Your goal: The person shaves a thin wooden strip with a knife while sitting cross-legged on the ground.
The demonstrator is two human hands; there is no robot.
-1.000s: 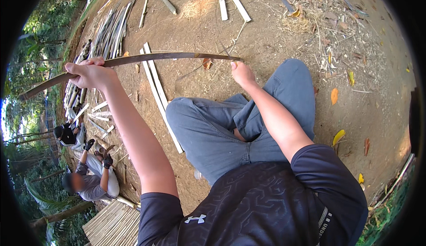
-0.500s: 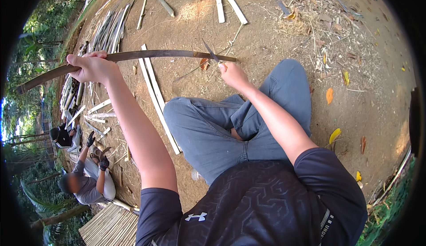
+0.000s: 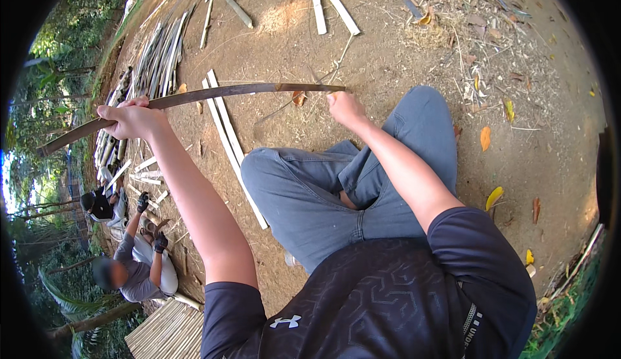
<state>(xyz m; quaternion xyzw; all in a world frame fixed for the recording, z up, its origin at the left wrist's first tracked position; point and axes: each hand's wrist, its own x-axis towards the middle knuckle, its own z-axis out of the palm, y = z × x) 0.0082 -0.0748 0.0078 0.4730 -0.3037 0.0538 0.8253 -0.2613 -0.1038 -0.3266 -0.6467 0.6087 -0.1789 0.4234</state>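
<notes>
My left hand [image 3: 134, 121] is closed around a long, dark brown bamboo strip [image 3: 226, 90], which runs across in front of me and bows slightly. The strip's left end sticks out past my fist. Near its right end, my right hand [image 3: 347, 108] is closed on a knife, whose handle my fingers hide. Only a thin, blurred part of the knife's blade [image 3: 313, 73] shows, by the strip. Whether the blade touches the strip I cannot tell. I sit cross-legged on the ground, both forearms stretched forward.
Two pale split strips [image 3: 226, 132] lie by my left knee, and more strips [image 3: 318, 3] lie ahead. A stack of bamboo strips [image 3: 162, 55] is at the far left. Left of me, a person in dark gloves [image 3: 139, 275] sits near a slatted bamboo mat [image 3: 168, 333]. Shavings and leaves [image 3: 479, 48] litter the right.
My right hand has shifted slightly right with the knife, toward the strip's end. My left hand and its end of the strip sit a little lower in view.
</notes>
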